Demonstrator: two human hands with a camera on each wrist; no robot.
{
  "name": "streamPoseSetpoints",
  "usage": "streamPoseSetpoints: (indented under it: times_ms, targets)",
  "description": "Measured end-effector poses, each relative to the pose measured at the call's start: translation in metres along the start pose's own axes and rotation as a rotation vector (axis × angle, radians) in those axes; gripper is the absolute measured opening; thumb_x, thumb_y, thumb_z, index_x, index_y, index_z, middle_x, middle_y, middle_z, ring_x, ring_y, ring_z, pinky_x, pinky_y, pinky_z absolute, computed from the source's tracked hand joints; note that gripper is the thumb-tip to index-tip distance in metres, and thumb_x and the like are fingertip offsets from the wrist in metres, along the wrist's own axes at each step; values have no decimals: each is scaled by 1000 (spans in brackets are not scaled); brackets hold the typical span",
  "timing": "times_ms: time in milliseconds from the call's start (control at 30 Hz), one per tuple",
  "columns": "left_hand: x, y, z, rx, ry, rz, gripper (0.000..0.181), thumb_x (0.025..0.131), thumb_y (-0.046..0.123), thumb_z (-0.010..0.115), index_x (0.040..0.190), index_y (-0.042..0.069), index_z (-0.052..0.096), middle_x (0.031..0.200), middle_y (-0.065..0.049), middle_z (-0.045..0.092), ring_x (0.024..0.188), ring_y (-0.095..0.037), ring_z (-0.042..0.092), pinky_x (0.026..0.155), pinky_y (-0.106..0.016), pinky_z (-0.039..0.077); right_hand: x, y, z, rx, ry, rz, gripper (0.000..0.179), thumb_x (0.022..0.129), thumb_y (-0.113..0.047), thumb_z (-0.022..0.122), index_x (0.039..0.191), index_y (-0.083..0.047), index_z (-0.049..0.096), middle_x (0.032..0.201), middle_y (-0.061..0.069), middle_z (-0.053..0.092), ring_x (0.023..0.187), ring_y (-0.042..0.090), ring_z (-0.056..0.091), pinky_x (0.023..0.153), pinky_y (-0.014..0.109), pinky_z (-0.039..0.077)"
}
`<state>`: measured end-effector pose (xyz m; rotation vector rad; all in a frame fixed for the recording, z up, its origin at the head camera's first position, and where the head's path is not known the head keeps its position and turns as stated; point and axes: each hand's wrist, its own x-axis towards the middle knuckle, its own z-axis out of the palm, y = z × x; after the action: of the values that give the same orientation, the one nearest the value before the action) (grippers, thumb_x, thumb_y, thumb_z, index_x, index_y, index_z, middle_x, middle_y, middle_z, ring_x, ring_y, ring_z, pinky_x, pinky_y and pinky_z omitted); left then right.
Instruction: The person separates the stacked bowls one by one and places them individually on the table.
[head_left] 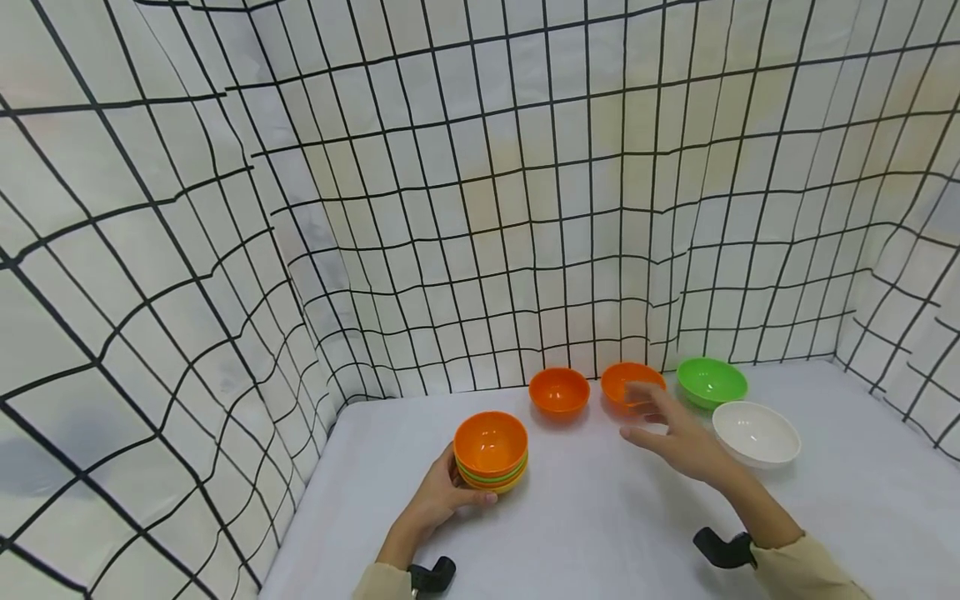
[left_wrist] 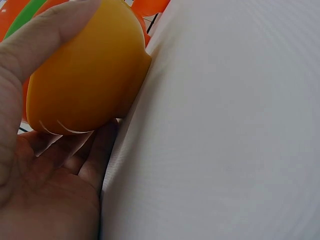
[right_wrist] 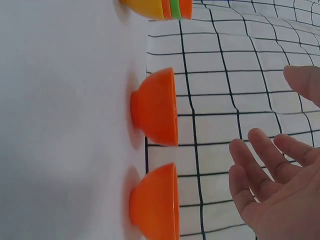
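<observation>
My left grip [head_left: 438, 493] curls round a stack of bowls [head_left: 491, 447] at the bench [head_left: 585, 533]; I count 4 rims: orange, green, orange, yellow. My right grip [head_left: 675, 437] is spread wide, holding nothing, raised off the bench, with the white bowl [head_left: 757, 435] beside it to the right. What matters, I judge: the right orange bowl [head_left: 619, 379] lies ahead of and below those fingers, far nearer them than my left; round, it has no long axis. The left orange bowl [head_left: 559, 394] and green bowl [head_left: 712, 383] flank it.
</observation>
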<state>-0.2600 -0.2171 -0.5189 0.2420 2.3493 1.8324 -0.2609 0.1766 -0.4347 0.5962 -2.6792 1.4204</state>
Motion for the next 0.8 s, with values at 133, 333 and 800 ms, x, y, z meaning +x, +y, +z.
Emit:
streamPoseSetpoints:
  times_ms: [133, 333, 800]
  targets:
    - [0, 0, -1, -6, -2, 7, 101, 71, 22, 95, 154, 22, 39, 155, -2, 51, 147, -28, 44, 128, -53, 27, 14, -11, 20, 61, -36, -23, 65, 95, -35, 73, 149, -15, 43, 142, 12, 58, 127, 35, 58, 110, 57, 51]
    - [-1, 1, -2, -6, -4, 6, 104, 70, 23, 96, 155, 22, 37, 156, -3, 50, 147, -29, 44, 128, -54, 28, 30, -29, 45, 132, -96, -17, 65, 94, -35, 74, 149, -13, 45, 143, 14, 58, 129, 37, 57, 112, 56, 49]
    - [-1, -1, -1, 12, 1, 13, 103, 70, 25, 96, 155, 21, 38, 155, -3, 51, 148, -29, 43, 128, -57, 24, 57, -34, 109, 245, -181, 78, 67, 88, -37, 80, 146, -21, 49, 150, 9, 53, 136, 32, 50, 116, 56, 44]
